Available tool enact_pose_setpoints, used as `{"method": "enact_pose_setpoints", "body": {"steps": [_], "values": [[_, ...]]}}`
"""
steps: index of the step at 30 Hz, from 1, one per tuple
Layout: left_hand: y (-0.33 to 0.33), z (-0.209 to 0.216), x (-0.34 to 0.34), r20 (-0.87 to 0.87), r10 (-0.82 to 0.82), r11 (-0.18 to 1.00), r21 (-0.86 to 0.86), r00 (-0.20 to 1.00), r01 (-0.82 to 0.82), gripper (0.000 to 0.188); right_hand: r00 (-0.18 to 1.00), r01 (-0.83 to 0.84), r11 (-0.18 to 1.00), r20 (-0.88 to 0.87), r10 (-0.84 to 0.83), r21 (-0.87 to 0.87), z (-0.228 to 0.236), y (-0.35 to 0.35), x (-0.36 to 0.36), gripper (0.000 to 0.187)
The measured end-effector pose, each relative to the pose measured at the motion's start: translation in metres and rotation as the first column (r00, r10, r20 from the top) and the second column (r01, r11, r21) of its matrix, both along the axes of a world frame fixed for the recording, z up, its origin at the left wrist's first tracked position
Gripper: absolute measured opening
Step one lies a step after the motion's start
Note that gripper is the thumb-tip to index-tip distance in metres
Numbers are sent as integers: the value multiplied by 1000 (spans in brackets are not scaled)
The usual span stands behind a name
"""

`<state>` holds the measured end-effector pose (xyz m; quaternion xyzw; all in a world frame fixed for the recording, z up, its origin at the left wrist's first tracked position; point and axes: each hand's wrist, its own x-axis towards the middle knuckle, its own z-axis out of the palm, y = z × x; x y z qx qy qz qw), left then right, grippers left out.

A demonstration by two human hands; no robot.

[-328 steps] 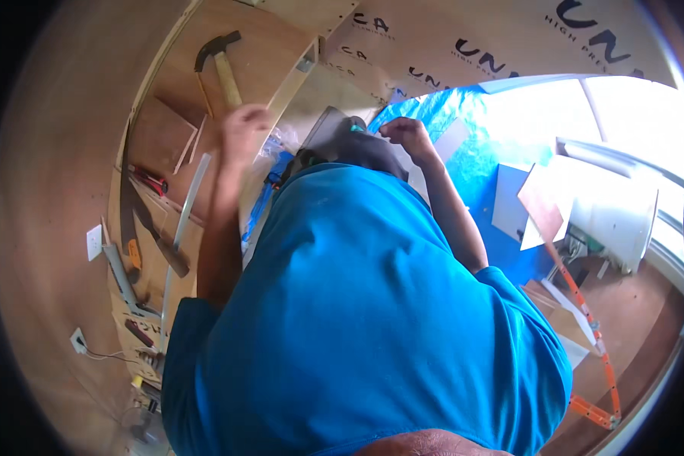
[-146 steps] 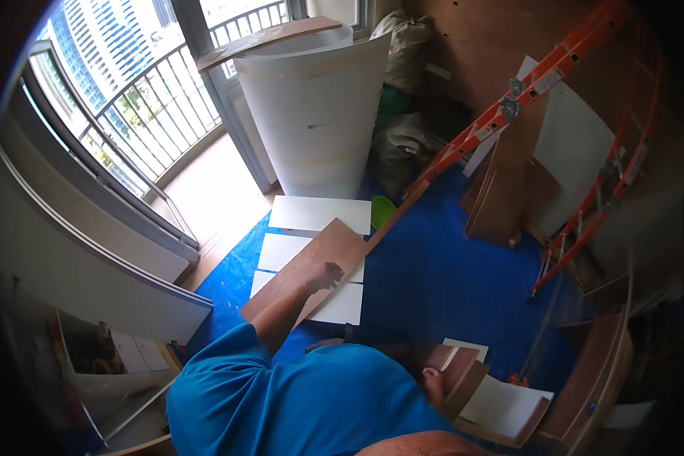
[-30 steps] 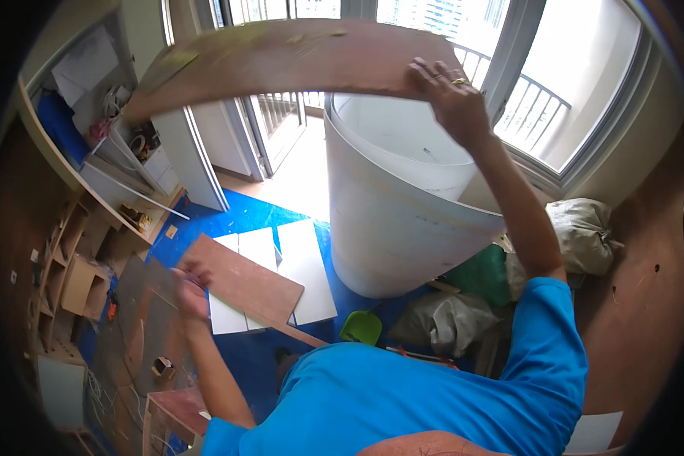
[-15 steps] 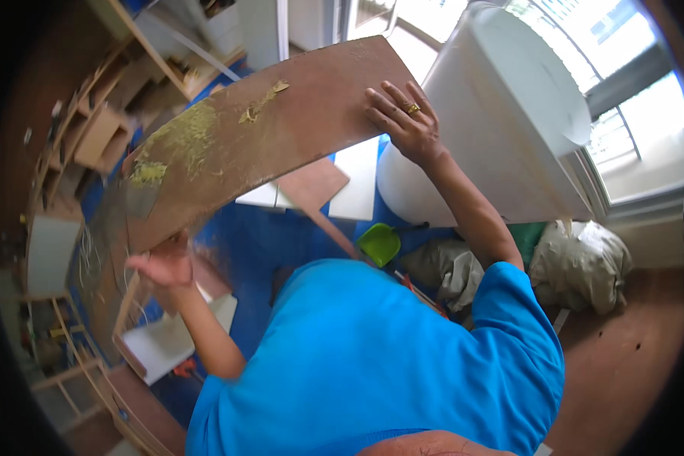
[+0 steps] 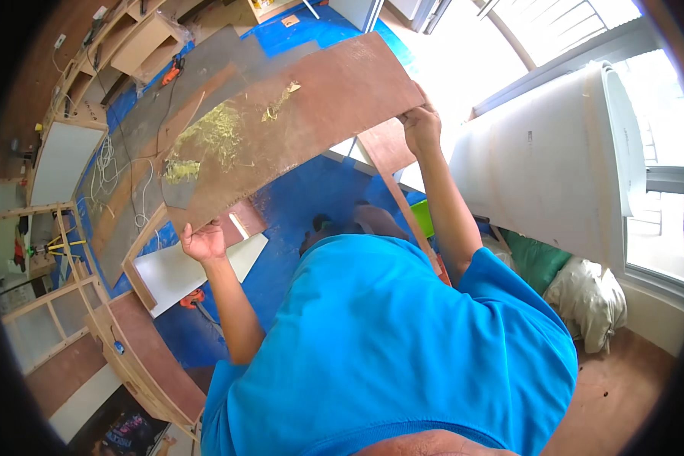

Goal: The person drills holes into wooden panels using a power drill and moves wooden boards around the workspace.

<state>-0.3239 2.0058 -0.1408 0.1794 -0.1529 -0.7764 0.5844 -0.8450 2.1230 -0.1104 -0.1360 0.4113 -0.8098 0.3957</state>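
Both hands hold up a long brown plywood board (image 5: 319, 114), its face smeared with yellow-green residue. My left hand (image 5: 205, 242) grips the near edge close to the board's left end, palm upward, with the fingertips at the edge. At the right end, my right hand (image 5: 422, 125) is closed around the corner, its thumb side at the edge and some fingers hidden underneath. The board is raised in front of my chest, above the blue-covered floor.
White panels with brown edging (image 5: 197, 266) lie below my left hand. A large rolled white sheet (image 5: 539, 159) leans by the windows at right, with stuffed sacks (image 5: 585, 296) beneath. Wooden frames (image 5: 61, 296) stand at left. White cable (image 5: 106, 167) and orange tools (image 5: 192, 298) lie about.
My right hand has gone from lying flat on the board's face to gripping its right end. My left hand has closed at the near edge. The view has shifted.
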Motion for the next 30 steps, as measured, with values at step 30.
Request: {"method": "enact_pose_setpoints", "body": {"steps": [30], "values": [[-142,-116,15,-36,151,986,-64,988,-153,48,871,-484,818,78,486,311,-146,-229,-65,48]]}}
